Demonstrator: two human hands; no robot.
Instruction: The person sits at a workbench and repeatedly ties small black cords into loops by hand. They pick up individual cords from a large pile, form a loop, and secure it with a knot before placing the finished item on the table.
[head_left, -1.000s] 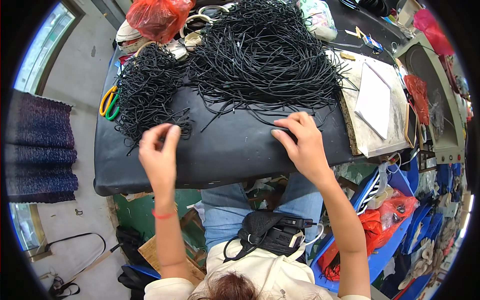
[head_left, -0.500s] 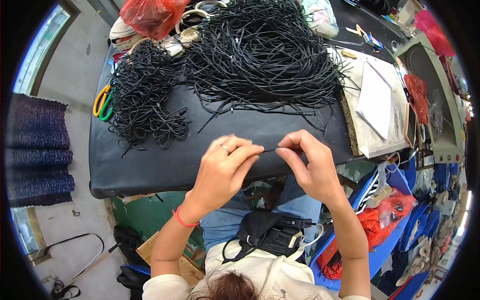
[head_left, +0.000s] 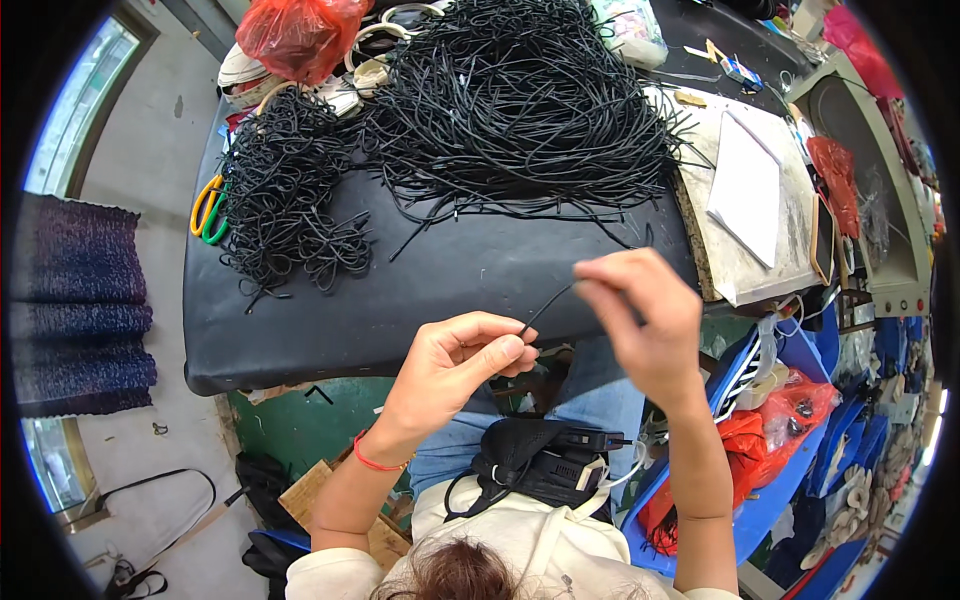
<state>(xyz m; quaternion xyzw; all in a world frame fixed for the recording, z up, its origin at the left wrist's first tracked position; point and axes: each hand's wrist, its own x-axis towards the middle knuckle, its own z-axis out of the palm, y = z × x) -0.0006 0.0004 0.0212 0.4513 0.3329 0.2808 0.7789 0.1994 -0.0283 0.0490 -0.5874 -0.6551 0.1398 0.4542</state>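
Black cord (head_left: 547, 309) pinched taut between left hand (head_left: 455, 365) and right hand (head_left: 640, 310), both grips clenched, above table's near edge (head_left: 300, 355).

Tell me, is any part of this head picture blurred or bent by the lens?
In the head view, the right hand is smeared by motion blur, while the left hand and the black cord between them stay fairly sharp; the black table edge bends near the dark round fisheye rim.
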